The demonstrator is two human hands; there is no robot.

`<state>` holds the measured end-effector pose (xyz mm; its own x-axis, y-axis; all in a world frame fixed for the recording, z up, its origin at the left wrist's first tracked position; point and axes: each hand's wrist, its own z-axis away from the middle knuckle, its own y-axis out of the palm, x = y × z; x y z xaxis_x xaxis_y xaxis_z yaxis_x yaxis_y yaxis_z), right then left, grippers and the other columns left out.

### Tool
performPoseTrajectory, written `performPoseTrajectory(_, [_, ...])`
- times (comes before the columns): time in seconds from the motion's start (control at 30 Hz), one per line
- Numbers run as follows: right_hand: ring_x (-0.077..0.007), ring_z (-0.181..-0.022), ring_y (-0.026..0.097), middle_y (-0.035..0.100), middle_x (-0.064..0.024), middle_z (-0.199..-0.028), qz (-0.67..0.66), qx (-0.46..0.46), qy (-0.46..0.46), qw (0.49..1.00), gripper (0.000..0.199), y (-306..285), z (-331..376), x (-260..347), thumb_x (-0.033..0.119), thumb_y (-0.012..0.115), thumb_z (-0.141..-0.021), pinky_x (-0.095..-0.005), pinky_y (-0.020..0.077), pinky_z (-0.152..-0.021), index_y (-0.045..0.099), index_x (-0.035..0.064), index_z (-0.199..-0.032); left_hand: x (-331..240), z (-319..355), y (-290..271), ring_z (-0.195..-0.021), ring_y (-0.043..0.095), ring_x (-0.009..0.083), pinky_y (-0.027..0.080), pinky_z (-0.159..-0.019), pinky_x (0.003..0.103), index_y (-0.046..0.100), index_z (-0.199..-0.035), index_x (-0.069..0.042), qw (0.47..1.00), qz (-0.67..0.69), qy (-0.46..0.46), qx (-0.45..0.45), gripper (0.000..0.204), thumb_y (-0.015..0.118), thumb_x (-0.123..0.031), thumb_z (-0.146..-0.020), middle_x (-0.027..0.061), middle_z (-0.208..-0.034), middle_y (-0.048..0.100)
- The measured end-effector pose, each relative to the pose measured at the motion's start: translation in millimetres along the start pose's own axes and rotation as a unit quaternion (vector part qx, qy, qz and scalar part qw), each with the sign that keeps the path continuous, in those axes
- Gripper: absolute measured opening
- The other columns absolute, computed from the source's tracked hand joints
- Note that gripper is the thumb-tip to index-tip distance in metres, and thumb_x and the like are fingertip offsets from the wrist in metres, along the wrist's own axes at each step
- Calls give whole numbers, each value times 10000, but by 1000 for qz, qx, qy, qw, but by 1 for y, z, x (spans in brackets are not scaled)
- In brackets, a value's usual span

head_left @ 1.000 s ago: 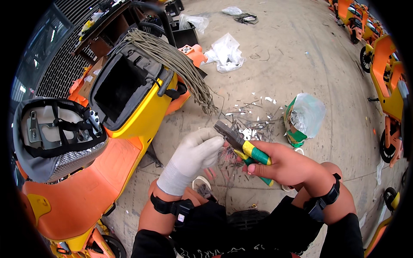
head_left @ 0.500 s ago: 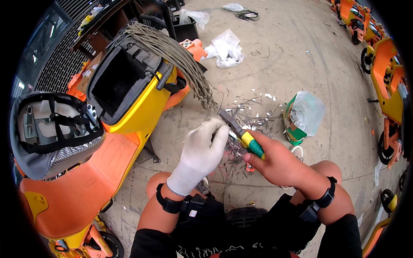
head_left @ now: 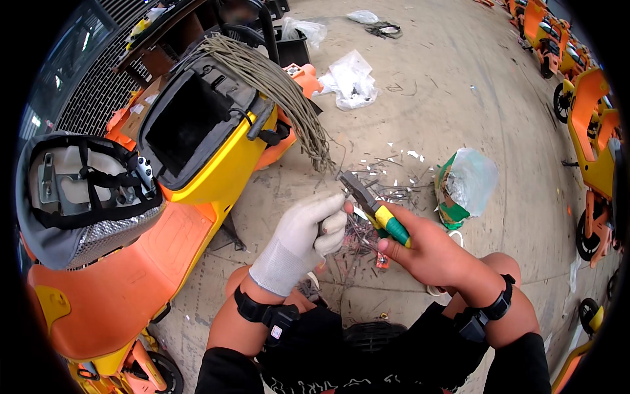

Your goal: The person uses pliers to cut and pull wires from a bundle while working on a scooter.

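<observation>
Both hands lifted a bit; right hand grips the pliers, gloved left hand curls on a wire, over dusty concrete floor littered with wire scraps.

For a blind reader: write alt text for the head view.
A bare right hand holds yellow-and-green pliers beside a gloved left hand, over metal scraps on a concrete floor. At left, a bundle of wires drapes over a yellow and orange scooter.
</observation>
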<state>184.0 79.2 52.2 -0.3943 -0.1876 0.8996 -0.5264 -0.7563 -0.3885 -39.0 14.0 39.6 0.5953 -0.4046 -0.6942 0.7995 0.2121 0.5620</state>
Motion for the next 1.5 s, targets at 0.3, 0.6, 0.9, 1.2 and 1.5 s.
performPoseTrajectory(0.3, [-446, -1115, 623, 639, -270, -1211, 60, -42, -63, 995, 529, 2, -1, -8, 181, 671, -972, -449, 501, -934, 470, 26, -1436, -3, -4, -8, -512, 371, 51, 309, -494, 237, 582, -1064, -42, 999, -36, 9, 21, 199, 540, -234, -1038, -57, -699, 468])
performPoseTrajectory(0.6, [-323, -894, 641, 659, -198, -1000, 5, 2, 12, 1000, 465, -12, 6, 4, 184, 683, -973, -396, 502, -819, 520, 28, -1379, 2, -3, 2, -686, 537, 58, 423, -615, 223, 604, -1085, -8, 778, -538, 303, -118, 152, 614, -123, -985, 7, -848, 614])
performPoseTrajectory(0.9, [-124, -825, 605, 669, -48, -965, -164, 109, 60, 979, 291, -21, 8, -1, 190, 654, -1010, -307, 506, -765, 587, 22, -1238, 3, -8, -1, -771, 572, 67, 470, -701, 234, 580, -1019, -25, 881, -404, 219, -114, 133, 630, -143, -980, 0, -863, 613])
performPoseTrajectory(1.2, [-118, -874, 639, 670, -44, -1033, -217, 167, 93, 957, 279, -28, 14, 2, 175, 625, -1027, -301, 528, -790, 583, 4, -1244, 1, -6, -5, -806, 573, 87, 488, -748, 281, 617, -1034, 1, 891, -405, 190, -83, 146, 648, -114, -950, 13, -857, 628])
performPoseTrajectory(1.5, [-183, -910, 563, 636, -92, -1045, -142, 43, 18, 989, 373, -8, 2, -17, 178, 661, -996, -340, 490, -832, 552, -18, -1294, 3, -9, 9, -777, 566, 72, 480, -728, 246, 614, -1056, 18, 880, -432, 180, -88, 184, 580, -158, -1016, 9, -828, 610])
